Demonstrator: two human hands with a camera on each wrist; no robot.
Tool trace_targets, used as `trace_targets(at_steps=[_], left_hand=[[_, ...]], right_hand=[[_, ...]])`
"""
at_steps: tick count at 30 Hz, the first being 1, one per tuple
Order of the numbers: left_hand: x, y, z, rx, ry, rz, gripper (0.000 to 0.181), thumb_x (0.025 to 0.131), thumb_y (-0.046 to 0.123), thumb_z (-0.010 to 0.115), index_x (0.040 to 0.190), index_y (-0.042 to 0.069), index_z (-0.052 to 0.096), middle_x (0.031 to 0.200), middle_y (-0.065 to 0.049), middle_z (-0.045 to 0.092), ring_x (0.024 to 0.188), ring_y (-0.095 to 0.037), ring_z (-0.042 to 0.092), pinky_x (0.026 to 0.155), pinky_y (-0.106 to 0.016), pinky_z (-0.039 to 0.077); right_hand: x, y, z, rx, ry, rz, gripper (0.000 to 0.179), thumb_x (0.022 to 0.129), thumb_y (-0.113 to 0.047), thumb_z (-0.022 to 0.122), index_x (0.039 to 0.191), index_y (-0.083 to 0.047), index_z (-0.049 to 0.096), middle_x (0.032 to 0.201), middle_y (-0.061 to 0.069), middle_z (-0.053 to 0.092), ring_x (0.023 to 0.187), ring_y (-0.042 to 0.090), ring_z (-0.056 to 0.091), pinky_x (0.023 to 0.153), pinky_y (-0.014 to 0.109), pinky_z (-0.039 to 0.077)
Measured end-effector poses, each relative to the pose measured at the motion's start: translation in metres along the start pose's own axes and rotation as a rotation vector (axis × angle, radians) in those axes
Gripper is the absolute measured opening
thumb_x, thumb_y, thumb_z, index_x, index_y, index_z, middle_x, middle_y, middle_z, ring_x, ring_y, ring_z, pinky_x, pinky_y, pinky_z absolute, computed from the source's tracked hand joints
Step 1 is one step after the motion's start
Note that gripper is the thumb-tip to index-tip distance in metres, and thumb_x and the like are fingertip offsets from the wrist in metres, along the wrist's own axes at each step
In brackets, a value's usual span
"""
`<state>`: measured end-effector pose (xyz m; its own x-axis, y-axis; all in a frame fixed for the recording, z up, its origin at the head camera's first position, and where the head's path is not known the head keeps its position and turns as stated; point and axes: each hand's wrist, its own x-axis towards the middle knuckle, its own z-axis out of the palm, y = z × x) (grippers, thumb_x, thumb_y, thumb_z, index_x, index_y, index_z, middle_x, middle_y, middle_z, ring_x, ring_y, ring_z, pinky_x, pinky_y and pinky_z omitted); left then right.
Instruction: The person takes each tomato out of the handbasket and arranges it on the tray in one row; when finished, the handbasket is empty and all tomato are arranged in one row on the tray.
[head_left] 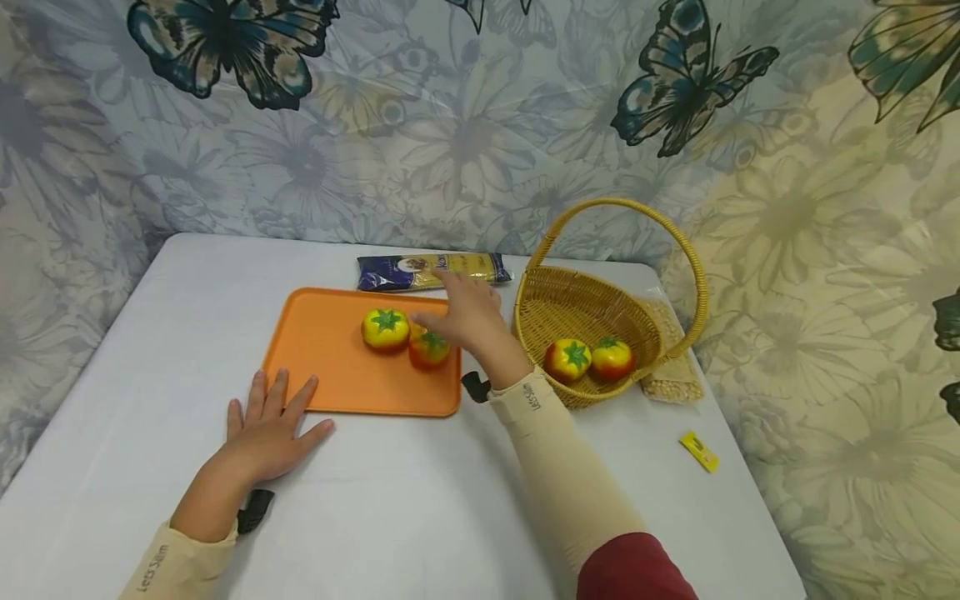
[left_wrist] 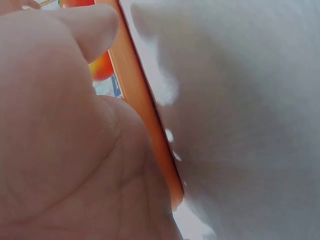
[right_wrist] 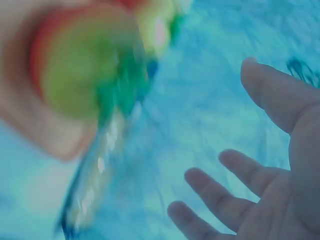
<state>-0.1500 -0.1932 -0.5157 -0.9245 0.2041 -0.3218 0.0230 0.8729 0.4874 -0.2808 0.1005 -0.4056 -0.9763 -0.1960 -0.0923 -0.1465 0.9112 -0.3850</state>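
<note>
- Two red-and-yellow fruits are sitting toward the right end of your orange tray (head_left: 337, 358): a left fruit (head_left: 386, 330) and a right fruit (head_left: 430, 350).
- Both are pointing their green leafy tops upward in the head view; being round, neither is showing a clear long axis. The tray is running lengthwise from left to right.
- Your right hand (head_left: 474, 315) is hanging over the tray's right end, fingers parted and loosely bent, gripping nothing. Its thumb is overlapping the right fruit; whether it is touching, I cannot tell.
- Your left hand (head_left: 270, 433) is spreading its fingers across the tray's near left edge, grasping nothing.
- The right fruit is lying near the right rim; more room is stretching from the left fruit to the left rim.
- A wicker basket (head_left: 585, 300) is standing beyond that right end, its handle arching above. A blue-and-yellow packet (head_left: 390, 273) is lying along the far edge.
- Your thumb is hiding part of the right fruit. The right wrist view is blurring the fruits; in the left, your palm is partly covering them.
</note>
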Motion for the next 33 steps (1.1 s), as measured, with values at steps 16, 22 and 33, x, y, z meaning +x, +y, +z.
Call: trace_targets(at_steps=[16,22,33], left_hand=[[0.002,-0.003,0.001,-0.001,-0.017,-0.002,0.097,0.103,0.076,0.042,0.172,0.014,0.012,0.170,-0.030,-0.018,0.148,-0.045,-0.041,0.107,-0.074,-0.029],[0.000,-0.005,0.002,-0.014,-0.012,0.006,0.097,0.102,0.076,0.042,0.172,0.015,0.011,0.170,-0.030,-0.019,0.148,-0.045,-0.041,0.106,-0.074,-0.030],[0.000,-0.002,0.001,-0.030,-0.003,0.019,0.096,0.103,0.074,0.044,0.171,0.013,0.014,0.170,-0.031,-0.018,0.148,-0.046,-0.040,0.106,-0.074,-0.030]], right_hand=[[-0.070,0.135,-0.071,0.114,0.024,0.215,0.092,0.098,-0.049,0.074,0.168,-0.011,0.029,0.170,0.021,0.030,0.154,0.049,0.027,0.119,0.073,0.020],[-0.086,0.160,-0.054,0.118,-0.034,0.279,0.098,0.095,-0.047,0.080,0.168,-0.007,0.028,0.169,0.025,0.030,0.150,0.052,0.031,0.116,0.075,0.024],[-0.088,0.168,-0.037,0.067,-0.016,0.275,0.098,0.092,-0.049,0.081,0.166,-0.006,0.033,0.167,0.025,0.035,0.148,0.051,0.036,0.115,0.075,0.022]])
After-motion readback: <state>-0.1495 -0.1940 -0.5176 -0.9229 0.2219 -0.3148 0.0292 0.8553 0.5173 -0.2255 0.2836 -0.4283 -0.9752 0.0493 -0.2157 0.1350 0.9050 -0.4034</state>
